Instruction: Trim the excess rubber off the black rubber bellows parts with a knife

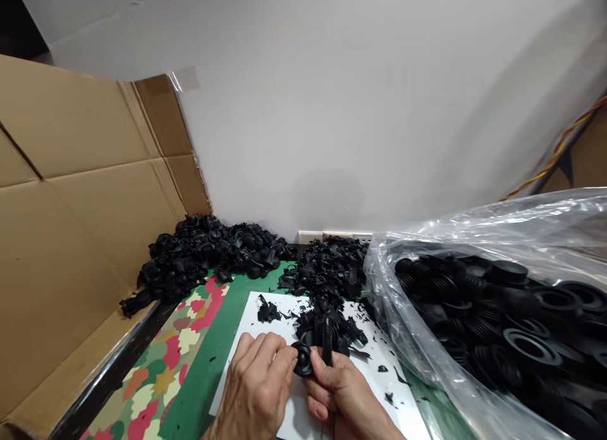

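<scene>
My left hand (258,389) is closed, its fingertips pinching a small black rubber bellows part (302,359) over a white sheet (246,339). My right hand (344,389) is closed round a thin black tool (327,339) that stands upright against the same part. Just beyond the part lies a little heap of black rubber trimmings (332,326) on the sheet.
A pile of black rubber parts (203,253) lies at the back left against a cardboard wall (76,193). More scraps (332,263) sit by the white wall. A clear plastic bag (474,238) full of black bellows fills the right. A green mat (222,326) and camouflage cloth (161,370) cover the table.
</scene>
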Available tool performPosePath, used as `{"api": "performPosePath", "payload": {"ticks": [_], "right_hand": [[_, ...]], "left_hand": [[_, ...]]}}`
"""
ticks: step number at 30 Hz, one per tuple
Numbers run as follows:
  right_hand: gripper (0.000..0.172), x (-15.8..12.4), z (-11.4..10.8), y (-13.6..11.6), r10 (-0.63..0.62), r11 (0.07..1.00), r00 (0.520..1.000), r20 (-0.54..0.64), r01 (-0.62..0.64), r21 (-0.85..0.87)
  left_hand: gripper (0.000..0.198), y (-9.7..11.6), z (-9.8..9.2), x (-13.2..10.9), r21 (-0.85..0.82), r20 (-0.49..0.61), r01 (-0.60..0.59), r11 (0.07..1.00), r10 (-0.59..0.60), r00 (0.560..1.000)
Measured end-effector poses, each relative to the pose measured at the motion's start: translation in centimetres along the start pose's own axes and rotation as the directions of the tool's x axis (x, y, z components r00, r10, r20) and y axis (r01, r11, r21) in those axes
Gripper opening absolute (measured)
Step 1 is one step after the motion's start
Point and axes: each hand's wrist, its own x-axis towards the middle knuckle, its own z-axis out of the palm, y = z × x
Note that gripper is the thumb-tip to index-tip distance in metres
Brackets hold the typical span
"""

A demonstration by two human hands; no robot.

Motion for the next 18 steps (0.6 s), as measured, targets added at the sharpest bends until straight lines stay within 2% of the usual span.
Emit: {"api": "performPosePath", "payload": {"ticks": [5,10,14,18], "right_hand": [[0.045,-0.2,0.3,0.0,-0.021,0.998,1.0,0.003,0.021,-0.057],[0.057,0.1,0.5,0.4,-0.078,0.99,0.991,-0.111,0.064,-0.129],[0.059,0.8,-0.3,1.0,-0.127,0.963,0.981,-0.146,0.087,-0.255],[0.054,1.5,-1.7,1.6,-0.206,0.897,0.967,-0.149,0.126,-0.425]], "left_hand": [[0.027,0.0,-0.1,0.4,0.015,0.065,-0.012,1.0,0.011,0.998],[0.03,0.2,0.0,0.7,0.086,0.092,-0.072,0.994,0.064,0.994],[0.028,0.4,-0.1,0.9,0.115,0.17,-0.112,0.987,0.092,0.981],[0.026,0.6,0.4,1.0,0.131,0.22,-0.136,0.982,0.105,0.97]]}}
